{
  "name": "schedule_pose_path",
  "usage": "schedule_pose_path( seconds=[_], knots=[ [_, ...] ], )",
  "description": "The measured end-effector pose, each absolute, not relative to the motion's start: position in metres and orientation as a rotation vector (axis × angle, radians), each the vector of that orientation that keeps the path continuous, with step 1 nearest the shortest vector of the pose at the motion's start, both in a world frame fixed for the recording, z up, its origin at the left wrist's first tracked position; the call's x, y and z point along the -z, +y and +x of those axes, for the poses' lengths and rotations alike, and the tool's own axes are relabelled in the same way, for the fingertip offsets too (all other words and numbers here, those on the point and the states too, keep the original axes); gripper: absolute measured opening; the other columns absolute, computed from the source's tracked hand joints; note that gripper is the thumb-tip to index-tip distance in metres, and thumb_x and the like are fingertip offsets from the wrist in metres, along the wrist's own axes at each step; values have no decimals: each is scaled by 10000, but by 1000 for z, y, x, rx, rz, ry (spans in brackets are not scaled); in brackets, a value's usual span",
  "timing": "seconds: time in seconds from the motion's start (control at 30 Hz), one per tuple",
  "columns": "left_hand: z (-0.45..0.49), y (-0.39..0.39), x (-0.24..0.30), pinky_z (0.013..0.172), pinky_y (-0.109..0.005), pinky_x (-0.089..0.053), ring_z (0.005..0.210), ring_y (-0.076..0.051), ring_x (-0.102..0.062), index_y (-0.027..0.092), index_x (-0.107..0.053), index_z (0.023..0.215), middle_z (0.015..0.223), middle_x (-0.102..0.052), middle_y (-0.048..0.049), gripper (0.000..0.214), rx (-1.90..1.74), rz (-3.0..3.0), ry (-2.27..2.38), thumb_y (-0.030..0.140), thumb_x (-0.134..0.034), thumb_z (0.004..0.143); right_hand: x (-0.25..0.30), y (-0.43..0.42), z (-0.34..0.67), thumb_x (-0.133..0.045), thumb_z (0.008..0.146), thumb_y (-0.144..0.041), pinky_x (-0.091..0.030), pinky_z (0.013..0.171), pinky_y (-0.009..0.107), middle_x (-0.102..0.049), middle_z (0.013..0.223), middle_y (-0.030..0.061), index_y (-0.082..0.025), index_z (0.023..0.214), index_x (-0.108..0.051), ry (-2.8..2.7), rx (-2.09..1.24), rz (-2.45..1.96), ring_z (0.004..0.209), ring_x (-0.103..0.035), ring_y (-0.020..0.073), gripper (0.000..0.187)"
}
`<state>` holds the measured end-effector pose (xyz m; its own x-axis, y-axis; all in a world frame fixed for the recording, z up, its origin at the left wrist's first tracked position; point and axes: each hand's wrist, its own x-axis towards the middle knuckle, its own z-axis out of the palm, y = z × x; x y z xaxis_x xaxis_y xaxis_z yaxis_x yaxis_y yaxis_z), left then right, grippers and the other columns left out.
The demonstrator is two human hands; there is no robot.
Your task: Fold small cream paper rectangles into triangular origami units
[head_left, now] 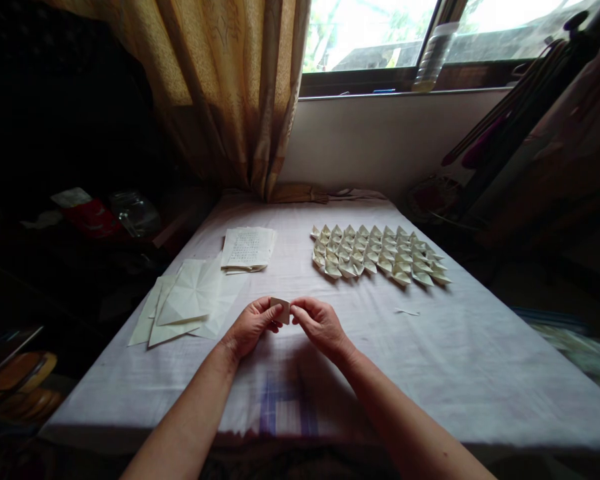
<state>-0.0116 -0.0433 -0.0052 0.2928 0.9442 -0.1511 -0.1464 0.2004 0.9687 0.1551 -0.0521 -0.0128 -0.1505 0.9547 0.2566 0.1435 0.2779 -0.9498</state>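
My left hand (pixel 253 325) and my right hand (pixel 319 322) meet over the middle of the cloth-covered table (pixel 455 360). Between their fingertips they pinch a small folded piece of cream paper (pixel 281 308), held just above the cloth. Both hands are closed on it, thumbs toward me. Creased flat sheets (pixel 187 307) lie to the left of my left hand. Behind them rests a stack of written pages (pixel 247 249). Rows of several finished folded paper pieces (pixel 377 255) are laid out to the far right of my hands.
A tiny paper scrap (pixel 407 311) lies right of my right hand. A curtain (pixel 230 93) hangs behind the table, under a window with a bottle (pixel 433 57) on its sill. A glass jar (pixel 134 213) and dark clutter sit at the left; leaning sticks (pixel 505 113) stand at the right.
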Motion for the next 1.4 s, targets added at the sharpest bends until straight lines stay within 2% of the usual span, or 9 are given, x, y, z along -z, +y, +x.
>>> schedule_pose_path(
  seconds=[0.3,0.73,0.87,1.0,1.13,1.27,1.4],
  knots=[
    [-12,-44,5,536,-215,-362,562,-99,-508,153,-678,741,637,-628,-10,417,-943,1086,939,531,-815,629,8,-52,161,-546,794,-284,-445,569,228,-672,652,15,-183,760,-705,-1634,-904,-1163,590,-577,130,192],
    [-14,-43,5,530,-217,-330,548,-88,-473,136,-667,765,627,-606,1,451,-907,1079,920,543,-810,634,6,-48,163,-550,801,-304,-421,544,217,-636,612,1,-184,738,-696,-1666,-985,-1106,559,-535,113,199],
    [-16,-41,7,516,-218,-309,540,-84,-456,134,-670,769,617,-589,7,457,-889,1073,899,547,-809,633,10,-46,161,-591,795,-397,-458,539,233,-634,619,2,-186,769,-693,-1562,-1153,-1034,547,-551,119,236],
    [-19,-40,8,511,-213,-299,532,-79,-439,132,-658,757,608,-573,9,464,-866,1069,887,550,-811,627,14,-44,158,-602,782,-445,-507,571,250,-682,714,24,-182,792,-696,-1517,-1260,-987,602,-601,134,279],
    [-19,-40,9,523,-212,-313,538,-80,-448,131,-649,765,622,-581,4,472,-849,1091,901,556,-806,631,15,-42,160,-573,797,-349,-480,551,229,-677,674,13,-175,783,-705,-1558,-1196,-1091,567,-576,116,220],
    [-16,-42,8,536,-214,-330,553,-85,-464,131,-649,781,651,-603,-3,474,-830,1143,923,554,-804,635,7,-43,166,-613,738,-224,-411,516,204,-663,618,-14,-179,772,-723,-1595,-1129,-1174,527,-537,97,123],
    [-14,-43,5,532,-212,-324,566,-87,-466,134,-647,782,668,-614,-4,466,-796,1203,930,559,-789,653,-5,-44,171,-622,745,-231,-375,510,197,-697,673,-13,-185,793,-742,-1773,-1089,-1196,528,-522,87,138]
  ],
)
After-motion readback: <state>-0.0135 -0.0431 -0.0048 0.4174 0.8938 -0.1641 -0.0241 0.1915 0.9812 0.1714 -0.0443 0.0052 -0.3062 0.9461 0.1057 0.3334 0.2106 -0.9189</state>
